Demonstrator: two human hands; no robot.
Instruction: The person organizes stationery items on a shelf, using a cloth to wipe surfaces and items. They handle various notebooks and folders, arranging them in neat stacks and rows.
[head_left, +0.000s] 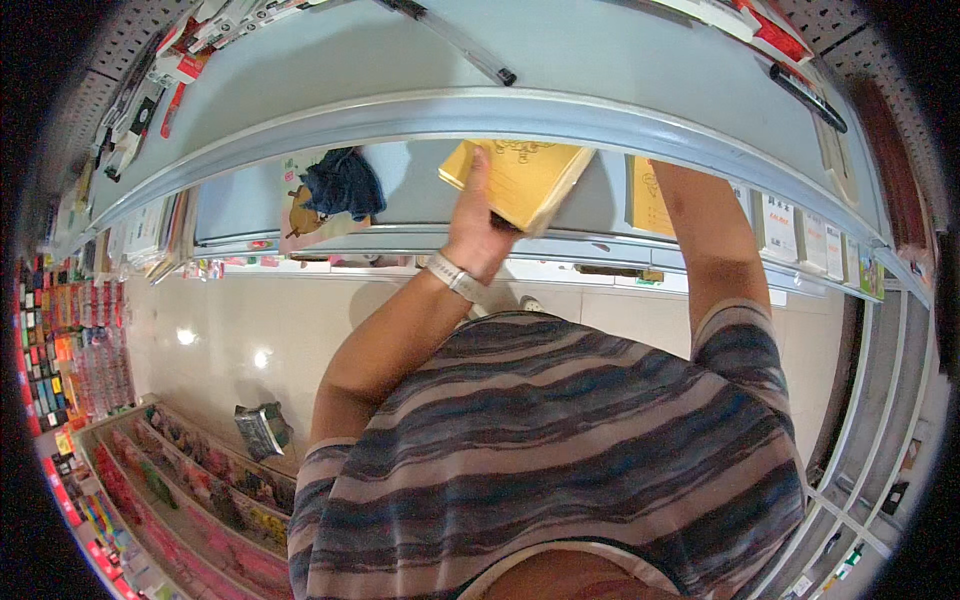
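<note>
My left hand grips a stack of yellow paper-covered notebooks by its near left edge, thumb on the top cover. The stack is tilted over the lower shelf, its far end under the upper shelf's edge. My right forearm reaches in beneath the upper shelf, and the hand itself is hidden there. Just left of that forearm lies another yellow notebook. On the lower shelf to the left, a crumpled dark blue cloth rests on a printed booklet.
The upper shelf's metal lip crosses above both arms. On that shelf lie a clear-barrelled pen and a black marker. White-covered booklets stand at right. A dark packet lies on the tiled floor near a tiered display rack.
</note>
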